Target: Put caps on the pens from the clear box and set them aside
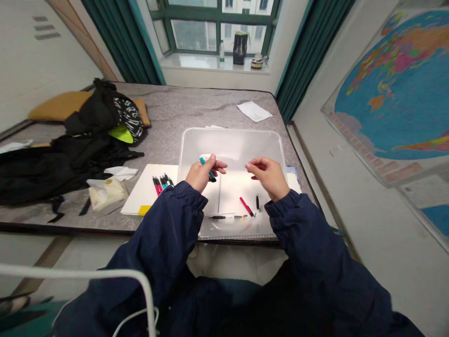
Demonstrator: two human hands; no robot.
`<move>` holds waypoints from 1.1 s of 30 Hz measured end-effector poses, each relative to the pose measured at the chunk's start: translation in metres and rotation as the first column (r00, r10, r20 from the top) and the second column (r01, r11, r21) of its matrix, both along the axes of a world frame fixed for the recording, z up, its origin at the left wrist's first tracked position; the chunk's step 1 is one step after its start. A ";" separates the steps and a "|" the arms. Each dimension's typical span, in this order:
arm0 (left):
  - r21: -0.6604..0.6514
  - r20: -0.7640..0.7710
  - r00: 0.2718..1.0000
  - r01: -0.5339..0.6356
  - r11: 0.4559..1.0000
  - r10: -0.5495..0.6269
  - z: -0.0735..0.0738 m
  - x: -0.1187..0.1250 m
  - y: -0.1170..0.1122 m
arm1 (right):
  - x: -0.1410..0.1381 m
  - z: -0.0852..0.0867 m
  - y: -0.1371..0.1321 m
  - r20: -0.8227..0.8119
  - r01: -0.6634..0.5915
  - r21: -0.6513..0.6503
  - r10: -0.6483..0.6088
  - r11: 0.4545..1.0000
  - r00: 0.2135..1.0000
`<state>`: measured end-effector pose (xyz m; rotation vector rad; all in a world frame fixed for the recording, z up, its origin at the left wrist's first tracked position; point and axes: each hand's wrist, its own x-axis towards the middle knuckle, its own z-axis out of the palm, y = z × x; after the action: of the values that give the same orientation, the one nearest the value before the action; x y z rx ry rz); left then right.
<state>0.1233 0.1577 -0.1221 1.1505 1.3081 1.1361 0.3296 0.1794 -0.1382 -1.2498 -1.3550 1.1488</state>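
A teal pen part (207, 169) with a dark end is held between the thumb and palm of my left hand (203, 174), its other fingers loosely extended. Opposite it, my right hand (268, 175) has thumb and index finger pinched together; anything between the tips is too small to make out. Both hands are above a translucent plastic bin (231, 135). Down in the bin lie a red pen barrel (246, 206), a short black pen piece (257, 202), and a thin refill-like rod with a black section (219, 217). Tiny loose parts lie near the red barrel.
Several assembled-looking pens (162, 182) rest on a white board (140, 187) left of the bin, with a yellow patch (144, 210) at its corner. Further left are a tissue pack (108, 194) and a black bag (93, 114). A white paper (254, 112) lies behind the bin.
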 end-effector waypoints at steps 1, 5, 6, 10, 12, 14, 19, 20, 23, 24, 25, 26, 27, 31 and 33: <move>-0.001 0.006 1.000 0.008 1.000 -0.008 0.001 0.001 -0.001 | 0.001 0.001 0.000 -0.027 0.015 -0.004 -0.015 1.000 1.000; -0.016 0.049 0.998 0.032 0.999 -0.031 0.004 0.002 -0.002 | 0.006 0.004 0.003 -0.177 0.052 -0.051 -0.060 0.997 0.982; -0.021 0.059 0.998 0.032 0.999 -0.031 0.003 0.002 -0.002 | 0.007 0.005 0.004 -0.210 0.050 -0.071 -0.064 0.996 0.976; -0.036 0.085 0.996 0.029 0.999 -0.026 0.002 0.002 0.000 | 0.009 0.008 0.005 -0.273 0.002 -0.128 -0.037 0.992 0.961; -0.040 0.081 0.996 0.035 0.999 -0.031 0.002 0.002 0.000 | 0.009 0.009 0.005 -0.278 -0.019 -0.136 -0.020 0.990 0.960; -0.039 0.074 0.996 0.043 0.998 -0.040 0.002 0.002 0.000 | 0.009 0.008 0.004 -0.280 -0.018 -0.143 -0.023 0.990 0.960; 0.023 -0.058 0.994 0.091 0.996 -0.090 -0.005 0.004 -0.001 | 0.006 0.004 0.005 -0.297 0.041 -0.123 -0.076 0.992 0.952; 0.056 -0.150 0.983 0.114 0.992 -0.104 -0.008 0.006 0.000 | 0.005 0.003 0.007 -0.290 0.073 -0.088 -0.096 0.993 0.952; 0.154 -0.549 0.817 0.303 0.940 -0.174 -0.019 0.015 0.005 | 0.001 0.000 0.016 -0.248 0.190 0.079 -0.165 0.979 0.955; 0.150 -0.674 0.708 0.411 0.899 -0.211 -0.023 0.019 0.009 | -0.001 0.000 0.021 -0.234 0.218 0.134 -0.182 0.967 0.955; 0.115 -0.770 0.586 0.514 0.850 -0.251 -0.028 0.025 0.013 | -0.001 -0.001 0.026 -0.222 0.235 0.177 -0.194 0.956 0.956; 0.039 -0.838 0.459 0.590 0.807 -0.295 -0.031 0.032 0.019 | -0.002 -0.002 0.031 -0.213 0.252 0.209 -0.208 0.945 0.955; -0.056 -0.878 0.340 0.626 0.778 -0.337 -0.035 0.040 0.024 | -0.001 -0.004 0.036 -0.205 0.266 0.228 -0.221 0.936 0.954; -0.298 -0.907 0.026 0.666 0.684 -0.421 -0.047 0.078 0.043 | 0.004 -0.011 0.051 -0.206 0.324 0.236 -0.278 0.916 0.938; -0.357 -0.891 -0.059 0.703 0.615 -0.450 -0.053 0.095 0.048 | 0.006 -0.014 0.053 -0.212 0.324 0.227 -0.278 0.918 0.937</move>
<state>0.2187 0.2060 -0.1755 2.5147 1.1724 -0.3397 0.3356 0.2323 -0.1525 -1.0939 -1.0937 0.8146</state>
